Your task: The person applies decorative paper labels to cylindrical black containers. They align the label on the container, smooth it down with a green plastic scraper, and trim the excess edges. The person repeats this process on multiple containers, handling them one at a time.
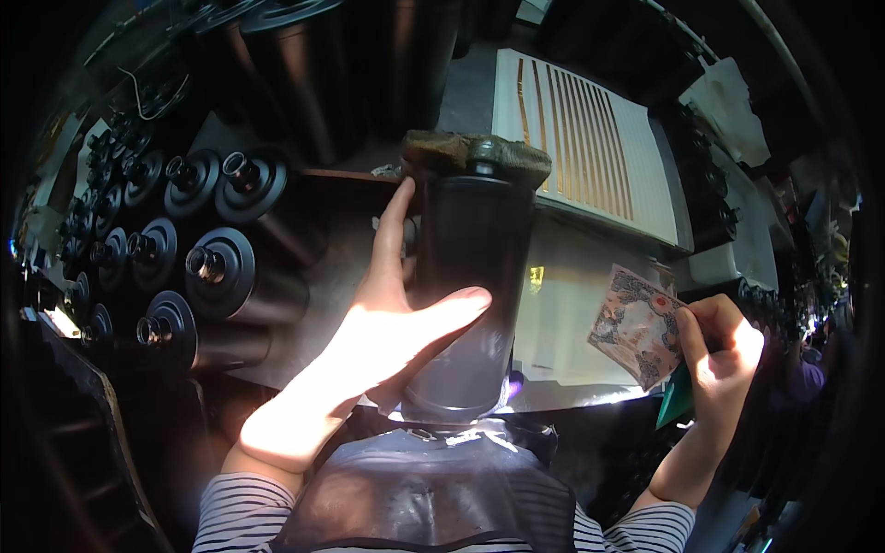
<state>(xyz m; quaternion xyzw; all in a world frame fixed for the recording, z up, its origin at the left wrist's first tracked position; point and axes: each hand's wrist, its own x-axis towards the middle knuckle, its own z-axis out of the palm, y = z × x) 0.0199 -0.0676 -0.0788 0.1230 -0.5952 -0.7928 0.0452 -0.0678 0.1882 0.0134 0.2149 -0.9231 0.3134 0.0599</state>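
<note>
- Bottle (470,240): located centrally in front of the person, long axis pointing away, near end close to the apron (429,493).
- Pad (438,152): brown and worn, positioned at the bottle's far end. The narrow neck appears seated in a dip in the pad, probably to check rolling.
- Left hand (387,327): lies on the bottle, forefinger along its left edge, thumb across the upper face. This placement likely steadies the body. The remaining fingers are hidden; whether they close around it cannot be told.
- Right hand (724,346): pinches the decal (636,323) by its right edge, between thumb and forefinger. An edge grip probably leaves the printed face clear of the fingers.
- Decal position: right of the bottle and apart from it, above the tabletop (562,350).
- Green piece (675,398): just below the right hand; whether it is also held cannot be told.
- Sheet (659,166): carries parallel gold strips (581,138), spaced in a row, presumably for easy separation.
- Bottle appearance: matt black, cylindrical, plain on the visible side.
- Decal appearance: thin, four-sided, grey and pinkish pattern around a pale middle, one small red spot.
</note>
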